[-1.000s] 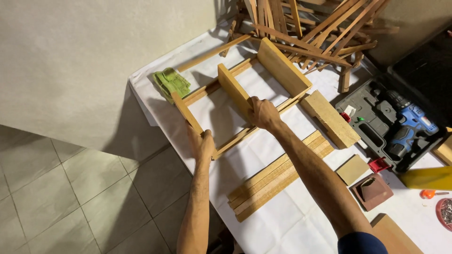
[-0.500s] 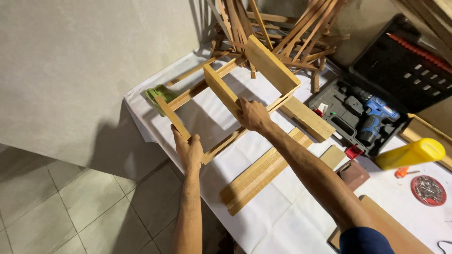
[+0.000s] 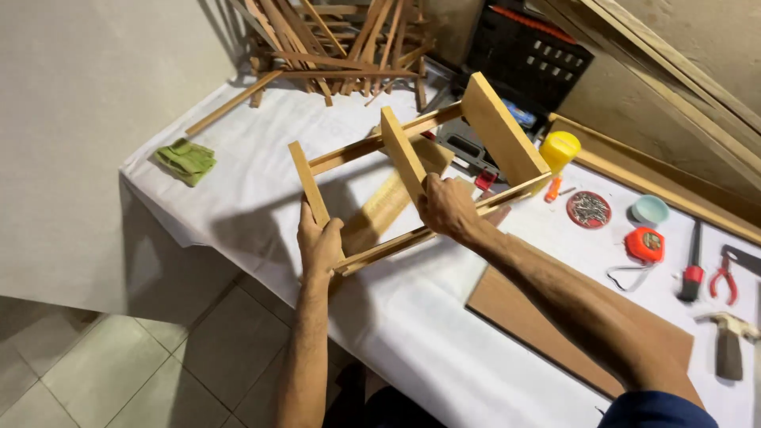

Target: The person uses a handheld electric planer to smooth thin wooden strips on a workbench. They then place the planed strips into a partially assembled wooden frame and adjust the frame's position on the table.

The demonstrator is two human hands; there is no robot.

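A light wooden frame (image 3: 412,150) made of three flat boards joined by two thin rails is held up off the white-covered table (image 3: 238,190). My left hand (image 3: 319,242) grips the near end board at its lower corner. My right hand (image 3: 445,206) is closed around the middle board where it meets the front rail. The frame is tilted, its far board highest. A stack of wooden slats (image 3: 388,202) lies on the table beneath it, partly hidden.
A green cloth (image 3: 186,160) lies at the left. A pile of wooden sticks (image 3: 333,43) fills the back. On the right lie a yellow cup (image 3: 560,149), a dish of nails (image 3: 588,209), an orange tape measure (image 3: 644,244), pliers (image 3: 723,277), a hammer (image 3: 729,341) and a brown board (image 3: 555,333).
Both hands have lifted the frame off the table and swung it to the right. The view shifted right, showing the tools on the table's right side.
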